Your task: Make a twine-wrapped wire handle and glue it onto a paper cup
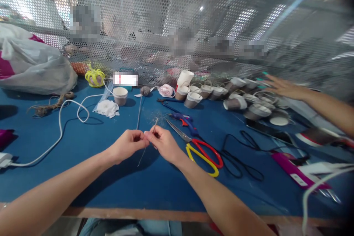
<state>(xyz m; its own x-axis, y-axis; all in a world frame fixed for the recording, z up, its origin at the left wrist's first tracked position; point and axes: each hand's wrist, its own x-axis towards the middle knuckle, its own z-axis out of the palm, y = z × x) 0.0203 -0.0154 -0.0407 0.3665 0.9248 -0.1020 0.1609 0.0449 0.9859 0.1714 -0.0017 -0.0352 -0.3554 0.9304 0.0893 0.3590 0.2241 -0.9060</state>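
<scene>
As a thin, brownish strand [142, 156] is pinched by the left hand [132, 143] and the right hand [163, 143], fingertips meeting above the blue worktop [110, 188], winding or twisting seems to be underway; steady tension on the straight grey cord [139, 112] may be called for next.

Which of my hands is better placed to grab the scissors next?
Probably your right hand: the scissors lie close on its right, while your left hand would have to reach past it. Both hands' fingertips meet at a thin cord, though.
</scene>
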